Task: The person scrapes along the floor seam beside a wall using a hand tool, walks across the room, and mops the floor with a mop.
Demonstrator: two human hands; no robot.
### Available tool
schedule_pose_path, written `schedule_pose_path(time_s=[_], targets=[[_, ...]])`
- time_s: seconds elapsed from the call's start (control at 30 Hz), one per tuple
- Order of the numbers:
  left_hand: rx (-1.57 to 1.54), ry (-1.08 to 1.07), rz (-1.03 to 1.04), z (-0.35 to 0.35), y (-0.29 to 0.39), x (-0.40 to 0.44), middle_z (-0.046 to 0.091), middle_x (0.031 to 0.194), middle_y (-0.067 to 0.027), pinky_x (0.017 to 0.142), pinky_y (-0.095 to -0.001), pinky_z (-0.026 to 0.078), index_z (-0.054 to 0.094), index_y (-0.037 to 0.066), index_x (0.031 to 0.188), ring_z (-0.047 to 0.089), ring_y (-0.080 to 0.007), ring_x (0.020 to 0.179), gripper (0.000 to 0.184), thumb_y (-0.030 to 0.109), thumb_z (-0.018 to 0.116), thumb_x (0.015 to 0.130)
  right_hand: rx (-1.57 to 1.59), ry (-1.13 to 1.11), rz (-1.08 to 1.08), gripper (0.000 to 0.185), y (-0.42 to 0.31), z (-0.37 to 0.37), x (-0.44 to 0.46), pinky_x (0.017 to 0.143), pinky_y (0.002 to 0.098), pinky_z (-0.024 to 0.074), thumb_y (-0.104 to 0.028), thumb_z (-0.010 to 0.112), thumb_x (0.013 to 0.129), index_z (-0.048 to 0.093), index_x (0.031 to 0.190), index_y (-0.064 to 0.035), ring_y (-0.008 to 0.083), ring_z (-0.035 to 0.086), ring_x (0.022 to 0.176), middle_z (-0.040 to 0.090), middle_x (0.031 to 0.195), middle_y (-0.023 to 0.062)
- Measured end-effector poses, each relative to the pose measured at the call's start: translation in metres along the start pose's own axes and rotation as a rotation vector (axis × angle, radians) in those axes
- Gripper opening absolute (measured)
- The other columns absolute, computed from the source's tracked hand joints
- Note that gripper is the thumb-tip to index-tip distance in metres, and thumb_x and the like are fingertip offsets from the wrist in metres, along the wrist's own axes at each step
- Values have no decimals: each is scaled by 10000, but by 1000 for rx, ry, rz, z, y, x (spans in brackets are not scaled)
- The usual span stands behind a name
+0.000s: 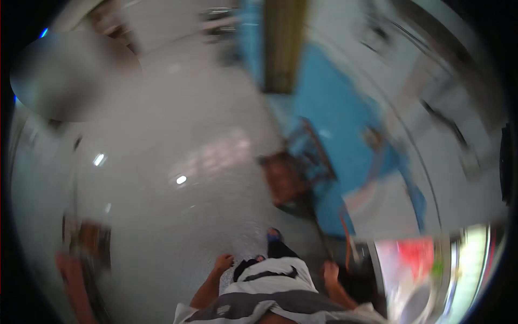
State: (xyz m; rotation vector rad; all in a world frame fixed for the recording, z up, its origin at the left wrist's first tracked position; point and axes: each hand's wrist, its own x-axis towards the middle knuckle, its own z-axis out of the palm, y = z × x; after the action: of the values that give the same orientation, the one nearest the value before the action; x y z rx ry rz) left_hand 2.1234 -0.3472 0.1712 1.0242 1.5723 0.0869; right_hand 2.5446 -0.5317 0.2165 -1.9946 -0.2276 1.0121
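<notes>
My left hand [224, 262] hangs low beside my body, its fingers curled, over the grey floor [156, 216]. On the other side of my white and dark shirt [278, 267], my right hand [331, 271] hangs near the dark area under a table edge. Motion blur hides what, if anything, either hand holds. One of my feet, in a dark shoe [274, 235], shows ahead of my body.
A brown wooden chair [283, 178] stands ahead by a blue wall [334, 102]. Another wooden piece of furniture [94, 240] is at the left. A white panel [383, 205] and a bright opening [415, 270] are at the right.
</notes>
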Motion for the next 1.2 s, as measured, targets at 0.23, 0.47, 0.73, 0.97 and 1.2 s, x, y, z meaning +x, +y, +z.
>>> schedule_pose_path(time_s=[0.23, 0.47, 0.73, 0.97, 1.2], targets=[[-382, 295, 72, -45, 47, -11, 637, 747, -89, 604, -320, 494, 611, -17, 920, 608, -164, 659, 243, 197, 534, 832, -101, -566, 100, 165, -149, 178, 123, 489, 289, 484, -128, 527, 828, 561, 954, -26, 152, 561, 562, 596, 732, 72], [-783, 600, 101, -138, 20, -90, 616, 759, -59, 618, -287, 505, 603, 1, 953, 592, -138, 661, 187, 135, 550, 834, -369, -747, -116, 116, -279, 334, 197, 449, 284, 492, -93, 489, 831, 546, 929, -64, 149, 570, 531, 577, 717, 66], [-971, 1577, -686, -161, -252, -25, 650, 786, -110, 581, -351, 498, 637, 30, 897, 616, -199, 661, 209, 180, 508, 830, -688, -727, 217, 106, -272, 463, 202, 402, 338, 460, -109, 479, 845, 514, 817, -13, 196, 548, 524, 526, 651, 88], [-1084, 719, -117, -242, -53, 113, 611, 692, -69, 510, -320, 474, 622, 24, 819, 582, -160, 579, 197, 212, 566, 797, -977, -927, -13, 167, -286, 576, 146, 563, 308, 484, -150, 545, 829, 567, 939, -27, 171, 574, 592, 591, 711, 68], [-248, 541, 164, -362, 74, 205, 657, 886, -137, 721, -375, 487, 648, 78, 924, 625, -300, 807, 251, 256, 564, 769, -866, -977, 42, 133, -340, 729, 172, 497, 332, 502, -126, 531, 833, 560, 892, -11, 185, 579, 547, 593, 690, 87]])
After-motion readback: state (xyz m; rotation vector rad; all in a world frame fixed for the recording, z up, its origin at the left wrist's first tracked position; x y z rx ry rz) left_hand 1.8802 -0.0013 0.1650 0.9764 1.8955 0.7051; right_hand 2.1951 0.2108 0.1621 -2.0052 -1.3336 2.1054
